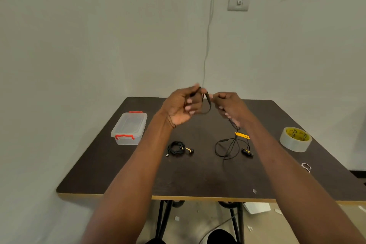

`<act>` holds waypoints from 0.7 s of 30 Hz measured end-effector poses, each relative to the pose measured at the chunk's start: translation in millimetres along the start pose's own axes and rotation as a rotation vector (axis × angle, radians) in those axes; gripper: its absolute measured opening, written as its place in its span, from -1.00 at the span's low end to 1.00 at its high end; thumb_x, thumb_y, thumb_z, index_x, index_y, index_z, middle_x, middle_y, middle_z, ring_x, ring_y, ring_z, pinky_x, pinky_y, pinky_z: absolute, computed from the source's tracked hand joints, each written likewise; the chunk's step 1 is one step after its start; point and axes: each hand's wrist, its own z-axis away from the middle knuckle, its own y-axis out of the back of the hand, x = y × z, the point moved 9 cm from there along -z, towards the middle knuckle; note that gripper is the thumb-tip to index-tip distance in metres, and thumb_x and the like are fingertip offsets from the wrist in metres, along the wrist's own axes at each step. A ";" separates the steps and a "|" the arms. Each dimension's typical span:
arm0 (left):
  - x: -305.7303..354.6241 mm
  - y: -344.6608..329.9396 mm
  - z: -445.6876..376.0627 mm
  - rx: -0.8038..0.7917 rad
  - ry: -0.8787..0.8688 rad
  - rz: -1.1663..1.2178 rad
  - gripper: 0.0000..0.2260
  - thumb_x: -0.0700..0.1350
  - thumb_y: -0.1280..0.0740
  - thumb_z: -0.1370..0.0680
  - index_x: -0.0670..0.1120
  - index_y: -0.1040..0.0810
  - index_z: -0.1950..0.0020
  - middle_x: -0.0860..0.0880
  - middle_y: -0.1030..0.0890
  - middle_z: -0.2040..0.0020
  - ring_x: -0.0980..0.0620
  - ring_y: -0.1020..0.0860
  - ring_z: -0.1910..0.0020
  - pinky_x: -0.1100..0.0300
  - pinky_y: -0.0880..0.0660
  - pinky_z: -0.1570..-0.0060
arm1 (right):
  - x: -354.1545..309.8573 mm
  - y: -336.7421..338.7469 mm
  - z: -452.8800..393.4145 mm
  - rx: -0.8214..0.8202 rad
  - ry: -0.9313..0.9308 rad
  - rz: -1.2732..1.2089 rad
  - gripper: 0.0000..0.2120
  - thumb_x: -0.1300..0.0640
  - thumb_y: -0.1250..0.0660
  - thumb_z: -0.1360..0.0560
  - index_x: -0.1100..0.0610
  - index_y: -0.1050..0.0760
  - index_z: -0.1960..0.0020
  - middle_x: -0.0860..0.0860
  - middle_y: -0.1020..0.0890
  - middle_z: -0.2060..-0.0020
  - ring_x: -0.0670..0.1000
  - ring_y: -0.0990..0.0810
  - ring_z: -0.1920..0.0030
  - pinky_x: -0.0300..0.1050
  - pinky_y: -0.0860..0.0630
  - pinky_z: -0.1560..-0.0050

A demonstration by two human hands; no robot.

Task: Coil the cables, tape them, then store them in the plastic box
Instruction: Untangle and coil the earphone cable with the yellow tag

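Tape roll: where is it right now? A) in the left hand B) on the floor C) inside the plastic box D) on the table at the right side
D: the tape roll lies on the table near its right edge, untouched, while both hands hold a black cable.

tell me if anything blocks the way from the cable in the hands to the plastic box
The plastic box has its lid on, so that blocks the cable. The table between them looks bare.
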 end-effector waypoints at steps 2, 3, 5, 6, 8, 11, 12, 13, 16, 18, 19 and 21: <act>16.2 1.3 -3.6 0.064 -0.147 0.253 -0.75 -0.15 -0.09 -0.67 -0.25 -0.50 0.00 0.02 -0.36 0.46 0.11 -0.30 0.54 0.25 -0.27 0.48 | 11.5 -8.8 8.0 -0.028 -0.018 0.014 -0.63 -0.18 -0.40 -0.44 0.15 -0.61 0.09 -0.04 -0.30 0.48 -0.08 -0.15 0.56 -0.30 -0.07 0.53; 23.5 3.6 -5.0 0.099 -0.229 0.327 -0.77 -0.19 -0.09 -0.66 -0.26 -0.50 -0.03 -0.01 -0.40 0.41 0.08 -0.37 0.49 0.23 -0.36 0.42 | 16.2 -13.4 12.6 -0.052 -0.025 0.033 -0.67 -0.14 -0.37 -0.50 0.15 -0.62 0.04 -0.04 -0.31 0.48 -0.08 -0.16 0.56 -0.30 -0.09 0.54; 33.9 11.5 -7.4 0.172 -0.369 0.372 -0.80 -0.27 -0.09 -0.64 -0.28 -0.50 -0.08 -0.06 -0.53 0.29 0.03 -0.53 0.33 0.17 -0.52 0.23 | 23.0 -23.1 21.5 -0.098 -0.039 0.050 -0.77 0.00 -0.32 -0.58 0.13 -0.62 -0.08 -0.02 -0.32 0.46 -0.09 -0.16 0.55 -0.29 -0.10 0.54; 37.0 16.6 -8.3 0.211 -0.422 0.363 -0.80 -0.30 -0.10 -0.64 -0.28 -0.50 -0.09 -0.09 -0.58 0.24 -0.01 -0.59 0.24 0.15 -0.58 0.12 | 25.6 -27.7 25.5 -0.118 -0.050 0.046 -0.80 0.05 -0.29 -0.60 0.11 -0.60 -0.13 -0.02 -0.31 0.46 -0.09 -0.16 0.55 -0.28 -0.09 0.54; 39.0 26.9 -9.0 0.285 -0.497 0.296 -0.82 -0.34 -0.12 -0.63 -0.27 -0.50 -0.11 -0.16 -0.64 0.10 -0.08 -0.64 0.06 0.10 -0.58 -0.09 | 26.3 -34.5 34.4 -0.145 -0.087 0.036 -0.80 0.08 -0.24 -0.63 0.11 -0.56 -0.17 -0.02 -0.29 0.47 -0.10 -0.15 0.55 -0.27 -0.08 0.54; 32.2 39.9 -7.6 0.407 -0.525 0.138 -0.83 -0.38 -0.21 -0.59 -0.25 -0.51 -0.14 -0.22 -0.64 -0.05 -0.15 -0.62 -0.10 0.07 -0.54 -0.19 | 16.1 -35.9 47.4 -0.203 -0.089 0.074 -0.79 0.10 -0.18 -0.66 0.20 -0.52 -0.04 -0.02 -0.29 0.46 -0.10 -0.15 0.51 -0.29 -0.08 0.53; 28.5 45.3 -6.9 0.448 -0.526 0.107 -0.83 -0.38 -0.24 -0.58 -0.25 -0.51 -0.14 -0.22 -0.64 -0.06 -0.15 -0.62 -0.12 0.08 -0.53 -0.20 | 11.0 -35.6 51.5 -0.236 -0.082 0.074 -0.79 0.10 -0.18 -0.66 0.21 -0.50 0.01 -0.01 -0.29 0.46 -0.09 -0.15 0.50 -0.29 -0.09 0.54; 25.1 51.0 -6.4 0.487 -0.526 0.090 -0.82 -0.38 -0.24 -0.58 -0.25 -0.50 -0.16 -0.22 -0.63 -0.07 -0.16 -0.62 -0.12 0.08 -0.54 -0.19 | 6.1 -35.1 55.4 -0.276 -0.082 0.055 -0.79 0.11 -0.19 -0.66 0.21 -0.49 0.05 0.00 -0.29 0.46 -0.07 -0.14 0.49 -0.29 -0.08 0.55; 17.5 66.9 -7.4 0.573 -0.517 0.100 -0.82 -0.37 -0.17 -0.62 -0.28 -0.45 -0.20 -0.23 -0.61 -0.10 -0.14 -0.62 -0.11 0.08 -0.54 -0.18 | 0.8 -30.5 61.9 -0.373 -0.109 -0.023 -0.79 0.14 -0.19 -0.65 0.22 -0.47 0.10 0.03 -0.31 0.46 -0.04 -0.12 0.48 -0.25 -0.03 0.54; 13.5 72.9 -8.0 0.608 -0.500 0.088 -0.82 -0.36 -0.14 -0.64 -0.29 -0.43 -0.22 -0.24 -0.59 -0.12 -0.13 -0.62 -0.10 0.07 -0.54 -0.18 | 1.2 -27.8 64.8 -0.408 -0.122 -0.013 -0.78 0.14 -0.19 -0.64 0.21 -0.47 0.13 0.04 -0.31 0.46 -0.05 -0.14 0.50 -0.24 -0.06 0.53; 12.2 72.6 -7.7 0.614 -0.486 0.040 -0.82 -0.36 -0.13 -0.64 -0.28 -0.43 -0.21 -0.23 -0.60 -0.11 -0.13 -0.62 -0.09 0.08 -0.55 -0.17 | 1.9 -27.1 66.0 -0.421 -0.129 -0.023 -0.78 0.14 -0.20 -0.64 0.20 -0.47 0.14 0.04 -0.31 0.45 -0.06 -0.17 0.51 -0.24 -0.09 0.53; 9.8 65.0 -8.7 0.591 -0.452 -0.158 -0.83 -0.33 -0.12 -0.65 -0.25 -0.44 -0.19 -0.19 -0.62 -0.07 -0.09 -0.64 -0.05 0.15 -0.57 -0.09 | -0.5 -26.9 67.7 -0.436 -0.117 -0.104 -0.79 0.14 -0.24 -0.62 0.20 -0.47 0.16 0.06 -0.30 0.47 -0.04 -0.25 0.53 -0.22 -0.20 0.51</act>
